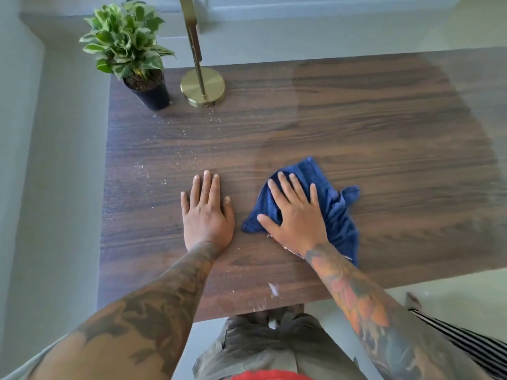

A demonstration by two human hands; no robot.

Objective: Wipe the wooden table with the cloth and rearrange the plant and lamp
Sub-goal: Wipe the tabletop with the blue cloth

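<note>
Right hand (297, 215) flat, fingers spread, pressing a crumpled blue cloth (333, 207) near the wooden table's (356, 119) front edge. Left hand (207, 213) flat on bare wood just beside it. Potted plant (131, 50) and brass lamp (202, 87) side by side at the far left corner. White crumbs (175, 149) scattered across the left half.

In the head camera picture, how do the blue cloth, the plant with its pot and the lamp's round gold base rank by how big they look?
Largest to smallest, as they look:
1. blue cloth, partly hidden under the right hand
2. plant with its pot, close to the cloth; the cloth lies nearer the camera, so this order is unsure
3. lamp base, clearly smallest
</note>
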